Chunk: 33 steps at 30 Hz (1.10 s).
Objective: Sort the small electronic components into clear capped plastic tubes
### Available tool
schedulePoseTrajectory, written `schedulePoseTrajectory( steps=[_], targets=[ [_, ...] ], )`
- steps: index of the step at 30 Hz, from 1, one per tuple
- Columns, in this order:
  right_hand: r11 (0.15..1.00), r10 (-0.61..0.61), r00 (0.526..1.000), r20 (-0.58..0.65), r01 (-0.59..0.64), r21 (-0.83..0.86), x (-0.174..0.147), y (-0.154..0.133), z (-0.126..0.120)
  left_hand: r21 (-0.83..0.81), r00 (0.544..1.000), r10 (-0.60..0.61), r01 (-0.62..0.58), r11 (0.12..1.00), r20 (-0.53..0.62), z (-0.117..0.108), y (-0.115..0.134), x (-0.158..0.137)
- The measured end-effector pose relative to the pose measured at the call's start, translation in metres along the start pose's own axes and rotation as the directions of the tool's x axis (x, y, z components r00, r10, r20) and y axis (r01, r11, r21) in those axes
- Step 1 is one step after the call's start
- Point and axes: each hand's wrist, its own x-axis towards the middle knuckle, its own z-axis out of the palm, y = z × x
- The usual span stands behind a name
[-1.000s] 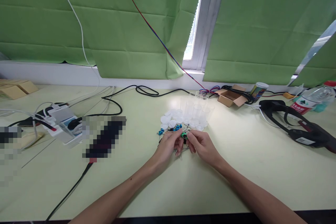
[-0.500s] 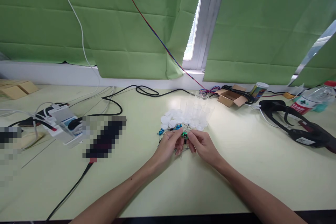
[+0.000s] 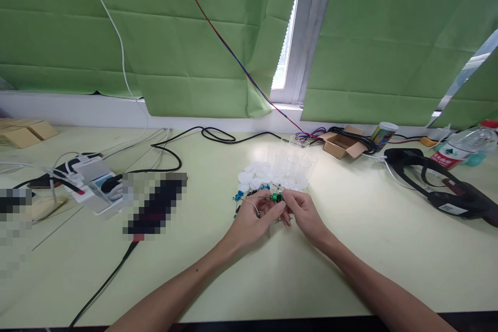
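Observation:
Both hands meet over a small pile near the middle of the table. A small shiny green piece with a thin wire lies between them. My right hand is closed, thumb and fingers pinching the right end of the green piece. My left hand curls around its wire side, with the thumb pointing right, close to the right fingers. Small blue pieces with wires lie just beyond the left hand. Behind them are several round white lids and upright clear plastic tubes. The hands partly cover the pile.
At the left are a white power strip, a pixelated dark device and cables. Along the back stand an open cardboard box and a printed can. At the right lie a black headset-like frame and a plastic bottle.
The left thumb has moved right and down, away from the green piece's top, exposing more of it and its wire. The right hand has shifted slightly right.

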Motion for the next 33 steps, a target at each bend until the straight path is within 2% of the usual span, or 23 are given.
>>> schedulePoseTrajectory(
  steps=[4,6,9,19,27,33],
  targets=[
    [0.998,0.014,1.000,-0.007,-0.013,0.064,0.0006,0.0031,-0.0006,0.152,0.999,0.029,-0.027,0.988,-0.014,0.0021,-0.0039,0.0006],
    [0.996,0.027,1.000,0.002,-0.027,0.086,0.0006,0.0030,0.0000,0.175,0.998,0.052,-0.044,0.984,-0.041,0.0023,-0.0049,0.0008],
    [0.994,0.057,0.998,0.026,-0.060,0.094,0.0004,0.0015,0.0015,0.121,0.994,0.064,-0.053,0.991,-0.094,0.0017,-0.0049,0.0009],
    [0.994,0.068,0.993,0.100,-0.075,0.073,-0.0001,-0.0008,0.0023,0.016,0.994,-0.013,0.015,1.000,-0.109,-0.0012,-0.0095,0.0051],
    [0.998,0.015,0.992,0.127,-0.023,0.057,-0.0005,0.0008,0.0008,-0.062,0.997,-0.072,0.072,0.995,-0.004,-0.0026,-0.0097,0.0058],
    [0.999,-0.001,0.991,0.134,-0.004,0.040,-0.0010,0.0009,-0.0015,-0.022,0.998,-0.052,0.052,0.998,0.032,-0.0051,-0.0088,0.0053]
  ],
)
